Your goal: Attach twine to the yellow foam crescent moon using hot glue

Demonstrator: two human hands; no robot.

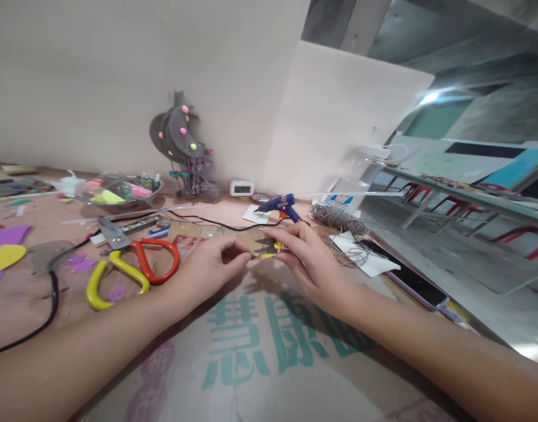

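Observation:
Over the cardboard sheet [238, 381] with green characters, a small pointed grey-and-yellow piece [266, 248] is held up between my two hands. My left hand [211, 261] is closed, thumb and forefinger pinched at the left end of the piece. The fingers of my right hand [310, 252] are closed on its right side and partly cover it. I cannot make out its exact kind. Just beyond my right hand lies a blue glue gun [280, 204] with a small red light lit.
Left: large scissors with red and yellow handles [157, 264], purple flower pieces [82, 262], and a bowl of scraps [119, 193]. Behind: a grey moon-shaped hanging ornament [181, 135] and a small digital clock [241, 188]. Right: grey cord [339, 220], white paper [365, 255] and a phone [414, 278].

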